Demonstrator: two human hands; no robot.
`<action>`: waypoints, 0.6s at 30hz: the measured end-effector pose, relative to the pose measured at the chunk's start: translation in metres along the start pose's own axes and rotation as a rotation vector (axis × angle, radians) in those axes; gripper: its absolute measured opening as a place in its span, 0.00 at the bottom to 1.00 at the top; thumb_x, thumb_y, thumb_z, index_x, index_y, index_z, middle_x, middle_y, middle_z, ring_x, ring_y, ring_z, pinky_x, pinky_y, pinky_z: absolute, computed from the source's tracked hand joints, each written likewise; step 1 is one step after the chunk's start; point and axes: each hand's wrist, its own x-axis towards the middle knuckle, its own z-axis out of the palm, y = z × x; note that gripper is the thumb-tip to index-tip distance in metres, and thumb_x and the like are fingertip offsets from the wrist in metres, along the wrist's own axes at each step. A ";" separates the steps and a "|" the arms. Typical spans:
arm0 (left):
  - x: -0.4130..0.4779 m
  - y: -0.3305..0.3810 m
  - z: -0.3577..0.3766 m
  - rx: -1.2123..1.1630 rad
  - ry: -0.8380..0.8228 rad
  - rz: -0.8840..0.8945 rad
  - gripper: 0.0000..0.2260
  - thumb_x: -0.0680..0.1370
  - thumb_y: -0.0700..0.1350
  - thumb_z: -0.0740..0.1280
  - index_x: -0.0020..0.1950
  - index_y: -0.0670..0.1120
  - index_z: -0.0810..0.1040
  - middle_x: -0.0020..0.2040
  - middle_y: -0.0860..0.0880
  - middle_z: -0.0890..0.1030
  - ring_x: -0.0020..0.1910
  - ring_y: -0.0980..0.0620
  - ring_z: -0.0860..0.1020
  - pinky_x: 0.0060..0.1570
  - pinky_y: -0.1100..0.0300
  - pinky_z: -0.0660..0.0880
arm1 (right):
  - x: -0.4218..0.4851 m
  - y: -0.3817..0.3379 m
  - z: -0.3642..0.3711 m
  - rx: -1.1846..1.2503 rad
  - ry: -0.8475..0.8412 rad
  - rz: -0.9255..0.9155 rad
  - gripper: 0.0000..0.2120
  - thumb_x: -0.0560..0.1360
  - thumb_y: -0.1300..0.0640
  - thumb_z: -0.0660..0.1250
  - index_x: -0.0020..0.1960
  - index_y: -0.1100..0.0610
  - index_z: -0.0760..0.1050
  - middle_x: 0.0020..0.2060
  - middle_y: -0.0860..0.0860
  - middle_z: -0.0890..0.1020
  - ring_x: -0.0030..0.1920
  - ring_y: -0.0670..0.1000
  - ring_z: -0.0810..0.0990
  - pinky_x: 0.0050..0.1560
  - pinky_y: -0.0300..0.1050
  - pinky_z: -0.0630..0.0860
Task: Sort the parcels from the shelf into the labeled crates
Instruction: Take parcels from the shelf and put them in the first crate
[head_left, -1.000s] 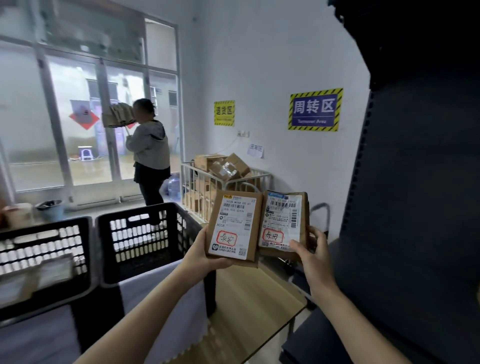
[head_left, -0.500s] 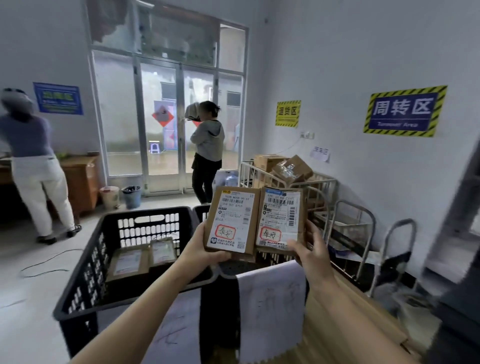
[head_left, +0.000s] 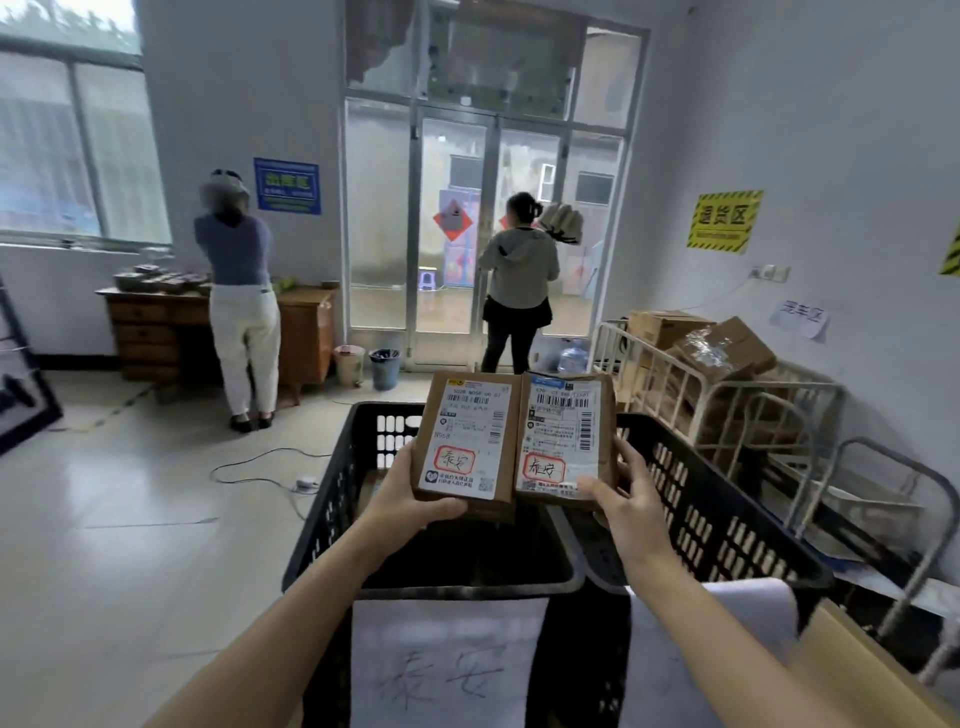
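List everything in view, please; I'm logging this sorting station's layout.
parcels: two, brown with white labels, left parcel and right parcel side by side above the crates
crates: two, black, side by side in front
paper sheets: two, white, hanging on crate fronts
cage cart: one, white, right wall
cardboard boxes: several, brown, in cart
desk: one, brown, far left
bins: two, pale and blue, beside door
people: two, backs turned
left grip: holds left parcel
right grip: holds right parcel
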 end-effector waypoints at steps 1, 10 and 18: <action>0.000 -0.003 -0.006 0.004 0.013 -0.005 0.34 0.67 0.39 0.75 0.65 0.55 0.60 0.57 0.54 0.76 0.56 0.59 0.75 0.48 0.70 0.72 | 0.005 0.004 0.008 0.015 -0.020 0.003 0.22 0.72 0.61 0.68 0.56 0.38 0.69 0.59 0.52 0.76 0.60 0.53 0.76 0.60 0.53 0.74; 0.035 -0.025 -0.033 0.044 0.154 -0.065 0.37 0.62 0.48 0.76 0.65 0.55 0.61 0.57 0.54 0.77 0.56 0.58 0.77 0.50 0.67 0.74 | 0.074 0.043 0.050 0.085 -0.187 0.070 0.24 0.72 0.60 0.69 0.64 0.44 0.68 0.61 0.53 0.74 0.61 0.55 0.74 0.64 0.58 0.71; 0.080 -0.052 -0.028 0.111 0.249 -0.151 0.36 0.67 0.38 0.76 0.69 0.47 0.61 0.58 0.51 0.77 0.57 0.55 0.77 0.55 0.63 0.74 | 0.143 0.083 0.060 0.060 -0.324 0.126 0.22 0.72 0.60 0.68 0.61 0.42 0.67 0.59 0.52 0.75 0.60 0.53 0.75 0.60 0.50 0.73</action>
